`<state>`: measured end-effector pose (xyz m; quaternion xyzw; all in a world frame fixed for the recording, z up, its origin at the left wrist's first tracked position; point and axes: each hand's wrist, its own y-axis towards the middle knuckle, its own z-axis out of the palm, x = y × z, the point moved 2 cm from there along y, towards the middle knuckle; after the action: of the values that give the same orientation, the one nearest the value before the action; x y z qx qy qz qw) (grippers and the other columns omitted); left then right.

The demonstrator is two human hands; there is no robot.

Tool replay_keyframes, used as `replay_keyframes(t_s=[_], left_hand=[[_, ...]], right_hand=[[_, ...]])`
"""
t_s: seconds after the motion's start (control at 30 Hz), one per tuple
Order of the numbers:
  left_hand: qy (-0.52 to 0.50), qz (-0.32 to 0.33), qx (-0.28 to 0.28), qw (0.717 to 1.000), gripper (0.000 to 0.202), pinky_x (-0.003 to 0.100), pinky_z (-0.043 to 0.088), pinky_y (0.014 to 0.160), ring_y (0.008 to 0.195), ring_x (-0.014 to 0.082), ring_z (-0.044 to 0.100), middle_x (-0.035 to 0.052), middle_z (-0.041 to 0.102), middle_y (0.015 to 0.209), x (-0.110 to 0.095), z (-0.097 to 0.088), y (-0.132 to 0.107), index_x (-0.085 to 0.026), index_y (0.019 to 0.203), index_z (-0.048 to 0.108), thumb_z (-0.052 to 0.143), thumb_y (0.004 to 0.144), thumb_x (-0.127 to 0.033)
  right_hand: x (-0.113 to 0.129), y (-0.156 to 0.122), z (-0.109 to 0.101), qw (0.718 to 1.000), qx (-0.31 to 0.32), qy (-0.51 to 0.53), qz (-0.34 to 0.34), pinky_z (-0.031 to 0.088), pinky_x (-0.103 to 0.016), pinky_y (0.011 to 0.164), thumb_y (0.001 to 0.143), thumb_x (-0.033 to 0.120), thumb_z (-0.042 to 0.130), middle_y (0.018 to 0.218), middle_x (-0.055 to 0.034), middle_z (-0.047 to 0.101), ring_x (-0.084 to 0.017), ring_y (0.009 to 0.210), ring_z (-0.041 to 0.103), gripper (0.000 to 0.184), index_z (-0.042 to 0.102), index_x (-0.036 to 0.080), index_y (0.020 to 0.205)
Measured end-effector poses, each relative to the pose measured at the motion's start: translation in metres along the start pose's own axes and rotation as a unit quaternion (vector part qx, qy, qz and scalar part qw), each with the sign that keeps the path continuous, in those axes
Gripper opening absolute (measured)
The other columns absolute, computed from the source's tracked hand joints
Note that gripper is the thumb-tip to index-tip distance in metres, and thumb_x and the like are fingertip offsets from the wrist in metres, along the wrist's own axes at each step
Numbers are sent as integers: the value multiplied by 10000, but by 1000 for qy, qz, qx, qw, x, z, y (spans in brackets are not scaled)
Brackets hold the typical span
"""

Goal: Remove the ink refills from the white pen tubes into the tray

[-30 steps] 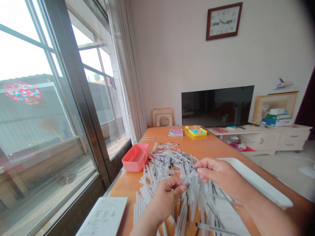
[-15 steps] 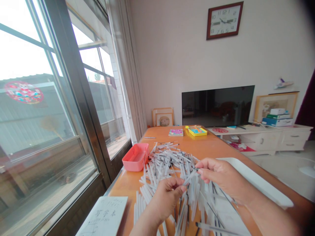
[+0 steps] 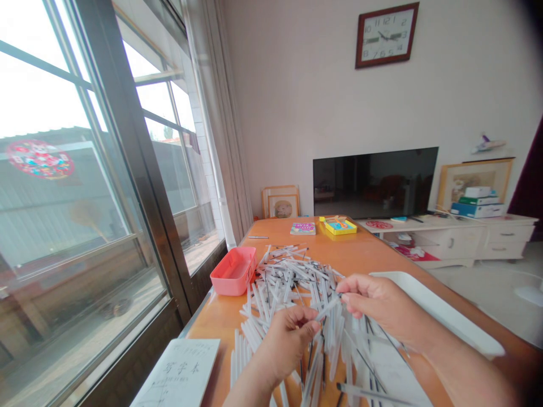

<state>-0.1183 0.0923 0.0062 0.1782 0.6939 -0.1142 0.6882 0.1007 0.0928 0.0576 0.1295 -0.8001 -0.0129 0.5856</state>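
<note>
My left hand (image 3: 284,342) pinches a translucent white pen barrel (image 3: 328,308) between thumb and fingers. The barrel points up and right toward my right hand (image 3: 373,297), whose thumb and forefinger close on a small dark pen part (image 3: 339,294) at the barrel's far end. Fingertips hide most of that part, so its exact shape cannot be made out. Under and around both hands spreads a heap of loose pen barrels (image 3: 265,302), with thin dark refills (image 3: 324,362) among them. One barrel with a dark end (image 3: 360,391) lies crosswise near the front.
A pink plastic box (image 3: 231,285) stands left of the heap, and a long white tray (image 3: 445,316) lies along the right. A notebook (image 3: 182,373) is at front left. Farther back are a pen (image 3: 258,237), a colourful booklet (image 3: 302,228) and a yellow box (image 3: 341,227).
Both hands keep the same grip and almost the same place. The right fingers have shifted very slightly at the barrel's end.
</note>
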Motion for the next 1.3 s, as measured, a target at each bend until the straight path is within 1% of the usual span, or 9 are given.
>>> replay_keyframes(t_s=[0.27, 0.43, 0.53, 0.77, 0.87, 0.93, 1.0, 1.1, 1.3], left_hand=[[35, 21, 6, 999, 325, 280, 270, 645, 674, 128, 370, -2, 524, 709, 6, 0, 1, -141, 919, 752, 697, 847, -453], [65, 29, 14, 997, 289, 279, 273, 634, 663, 127, 361, -12, 503, 687, 8, 0, 1, -146, 876, 735, 657, 875, -425], [86, 31, 11, 996, 279, 280, 297, 648, 673, 135, 387, -4, 530, 705, 6, 1, 0, -156, 886, 743, 651, 874, -420], [96, 49, 1, 994, 335, 278, 343, 663, 670, 151, 437, 12, 570, 684, 0, 1, -2, -159, 854, 772, 677, 832, -480], [89, 36, 7, 995, 351, 268, 336, 652, 659, 139, 424, 5, 559, 679, 1, -1, -1, -150, 873, 766, 671, 834, -485], [87, 34, 8, 996, 350, 261, 328, 643, 653, 130, 411, -2, 546, 676, 1, -2, 0, -144, 863, 757, 669, 835, -481], [92, 33, 12, 995, 332, 257, 317, 635, 649, 125, 396, -8, 525, 666, 2, -3, 1, -138, 839, 746, 662, 842, -459], [106, 28, 20, 994, 289, 255, 298, 618, 641, 119, 375, -15, 500, 656, 3, -2, 2, -133, 827, 733, 636, 861, -404], [108, 29, 11, 994, 246, 254, 310, 624, 653, 121, 392, -7, 526, 684, 8, 0, 2, -134, 855, 733, 635, 859, -360]], right_hand=[[-6, -1, -3, 1000, 20, -7, 12, 524, -290, 698, 870, 400, 639, 867, -27, 715, -171, 759, 654, 240, 695, 196, 984], [-17, 2, -3, 999, 31, -34, 20, 522, -286, 665, 882, 433, 613, 817, -15, 693, -172, 723, 643, 241, 679, 208, 935], [-18, 3, -2, 997, 19, -73, 21, 480, -256, 598, 910, 467, 565, 732, 11, 637, -151, 655, 595, 270, 632, 216, 834], [-17, 7, 6, 981, -30, -186, -36, 329, -246, 544, 956, 575, 462, 577, 50, 429, -120, 576, 404, 491, 451, 204, 633], [-11, 4, 5, 985, -35, -170, -10, 357, -260, 570, 977, 618, 377, 585, 33, 489, -135, 585, 459, 540, 528, 198, 673], [-7, 1, 3, 989, -35, -145, 4, 398, -268, 610, 989, 611, 348, 674, 8, 585, -154, 643, 526, 525, 603, 200, 784], [-5, 0, 3, 993, -17, -121, -1, 429, -270, 647, 985, 586, 390, 781, -6, 640, -165, 712, 563, 454, 625, 213, 879], [-13, 5, 5, 992, -6, -124, -23, 419, -261, 625, 960, 554, 468, 737, 12, 609, -153, 679, 538, 387, 593, 219, 813], [-33, 14, 9, 976, -110, -176, -66, 343, -257, 528, 872, 621, 560, 527, 44, 474, -140, 548, 441, 477, 507, 225, 612]])
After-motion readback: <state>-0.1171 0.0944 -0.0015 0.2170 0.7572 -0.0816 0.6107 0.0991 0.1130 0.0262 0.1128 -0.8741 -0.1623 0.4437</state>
